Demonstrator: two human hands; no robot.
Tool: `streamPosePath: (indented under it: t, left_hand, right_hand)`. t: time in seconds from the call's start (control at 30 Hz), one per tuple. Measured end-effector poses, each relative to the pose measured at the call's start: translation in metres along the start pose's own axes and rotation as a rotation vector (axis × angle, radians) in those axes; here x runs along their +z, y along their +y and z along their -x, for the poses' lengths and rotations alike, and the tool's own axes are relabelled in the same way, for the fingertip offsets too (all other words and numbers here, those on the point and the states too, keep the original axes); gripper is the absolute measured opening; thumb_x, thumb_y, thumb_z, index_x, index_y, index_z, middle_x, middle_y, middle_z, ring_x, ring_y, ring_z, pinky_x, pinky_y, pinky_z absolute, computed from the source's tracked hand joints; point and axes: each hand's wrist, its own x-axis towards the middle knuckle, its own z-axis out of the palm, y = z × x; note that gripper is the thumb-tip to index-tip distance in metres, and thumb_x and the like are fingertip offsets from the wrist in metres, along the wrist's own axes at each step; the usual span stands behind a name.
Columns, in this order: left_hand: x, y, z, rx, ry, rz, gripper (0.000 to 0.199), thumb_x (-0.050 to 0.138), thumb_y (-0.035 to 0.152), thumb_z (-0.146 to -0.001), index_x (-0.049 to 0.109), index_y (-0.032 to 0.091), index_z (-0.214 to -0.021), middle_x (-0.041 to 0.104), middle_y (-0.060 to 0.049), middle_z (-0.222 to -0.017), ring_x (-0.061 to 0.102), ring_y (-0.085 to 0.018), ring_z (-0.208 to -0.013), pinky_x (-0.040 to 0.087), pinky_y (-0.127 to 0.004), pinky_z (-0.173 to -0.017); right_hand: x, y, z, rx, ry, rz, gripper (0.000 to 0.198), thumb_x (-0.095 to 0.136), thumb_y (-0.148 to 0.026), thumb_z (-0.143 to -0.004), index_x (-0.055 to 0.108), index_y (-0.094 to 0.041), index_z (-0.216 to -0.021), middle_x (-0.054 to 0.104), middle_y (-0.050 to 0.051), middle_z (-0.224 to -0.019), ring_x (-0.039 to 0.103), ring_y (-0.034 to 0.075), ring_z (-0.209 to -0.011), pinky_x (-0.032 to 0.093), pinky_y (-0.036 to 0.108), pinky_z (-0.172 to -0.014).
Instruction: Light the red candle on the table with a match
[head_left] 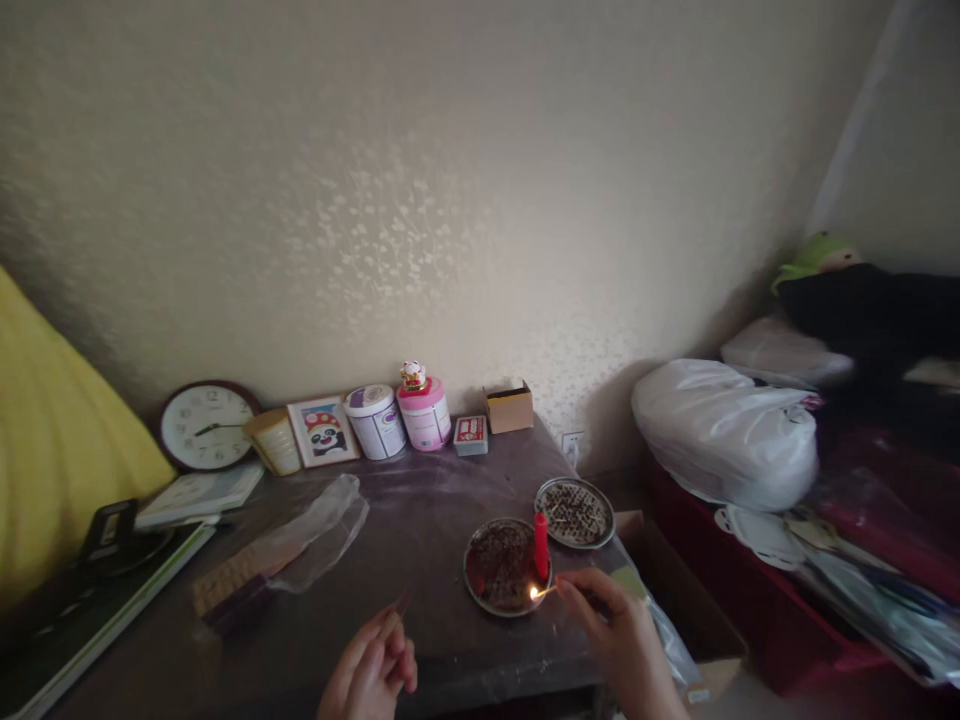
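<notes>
Hands first: two, both low at the near table edge. Left hand (373, 668) palm-in, fingers curled loosely together, pinching what looks like a thin dark stick at the fingertips; too blurred to be sure. Right hand (616, 630) reaches in from the right, thumb and forefinger closed on one lit match (545, 592), flame at its tip just beside the base of one red candle (541, 545). Candle stands upright on the right rim of the nearer round metal dish (504, 567), which holds dark material. Second round metal dish (575, 512) sits just behind and right, close to the first, also with a dark patterned filling. Both on a dark table (420, 510) under clear plastic sheet. Left of centre: one crumpled clear plastic bag (315, 530) over a flat brown box. Along the far wall, left to right: one wall clock (208, 425), one small tan jar, one panda picture (323, 430), two tubs, white (375, 421) then pink (424, 413) with one lucky-cat figure on top, one red card box (471, 434), one open cardboard box (509, 406). Right, off the table: one white plastic bag (724, 430).
</notes>
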Motion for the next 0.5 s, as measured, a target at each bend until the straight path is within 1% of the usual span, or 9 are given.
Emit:
streamPosePath:
  t: [0.17, 0.33, 0.5]
  left_hand:
    - [0.000, 0.001, 0.002, 0.007, -0.001, 0.001, 0.035, 0.083, 0.047, -0.057, 0.076, 0.019, -0.077, 0.058, -0.001, -0.060, 0.052, -0.015, -0.050, 0.043, -0.029, -0.047]
    - [0.001, 0.001, 0.001, 0.002, 0.024, -0.008, 0.038, 0.085, 0.046, -0.053, 0.076, 0.018, -0.076, 0.058, -0.001, -0.059, 0.052, -0.015, -0.050, 0.042, -0.029, -0.047]
    - [0.011, 0.001, 0.005, 0.014, 0.062, 0.007, 0.039, 0.086, 0.047, -0.051, 0.076, 0.018, -0.075, 0.056, 0.000, -0.057, 0.051, -0.013, -0.048, 0.040, -0.027, -0.045]
  right_hand:
    - [0.001, -0.002, -0.001, -0.024, 0.002, 0.022, 0.030, 0.059, -0.047, -0.082, 0.073, -0.022, -0.074, 0.072, 0.002, -0.064, 0.064, 0.019, -0.059, 0.047, 0.023, -0.054]
    - [0.001, -0.005, -0.001, -0.082, 0.020, 0.021, 0.029, 0.061, -0.046, -0.082, 0.074, -0.022, -0.074, 0.072, 0.002, -0.064, 0.063, 0.018, -0.057, 0.048, 0.022, -0.053]
    - [0.003, -0.005, -0.001, -0.045, 0.004, -0.036, 0.025, 0.063, -0.044, -0.081, 0.076, -0.022, -0.077, 0.074, 0.002, -0.070, 0.065, 0.018, -0.062, 0.049, 0.022, -0.056]
